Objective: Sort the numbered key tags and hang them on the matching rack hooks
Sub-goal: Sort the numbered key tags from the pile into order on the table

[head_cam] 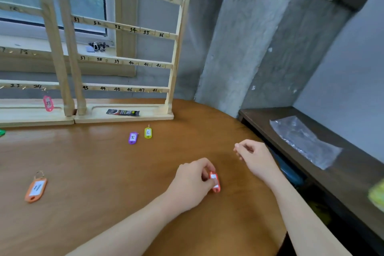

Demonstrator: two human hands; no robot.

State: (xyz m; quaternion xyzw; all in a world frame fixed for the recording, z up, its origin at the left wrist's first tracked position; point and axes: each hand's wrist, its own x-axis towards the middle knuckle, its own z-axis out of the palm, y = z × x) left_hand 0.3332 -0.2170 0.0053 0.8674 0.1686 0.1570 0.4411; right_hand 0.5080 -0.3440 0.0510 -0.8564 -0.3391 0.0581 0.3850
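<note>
Altogether five visible tags — one red tag [215,182] (left-hand [192,181] pinch).

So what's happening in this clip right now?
A person is sorting numbered key tags at a wooden table. The left hand pinches a red tag; the right hand hovers nearby, holding nothing visible. Purple tag 5, yellow tag 6 and an orange tag lie loose. One pink tag hangs on the rack.

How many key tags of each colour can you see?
Orange key tag: 1
Red key tag, held by the left hand: 1
Purple key tag: 1
Yellow key tag: 1
Pink key tag, hanging on the rack: 1
Total: 5
</note>
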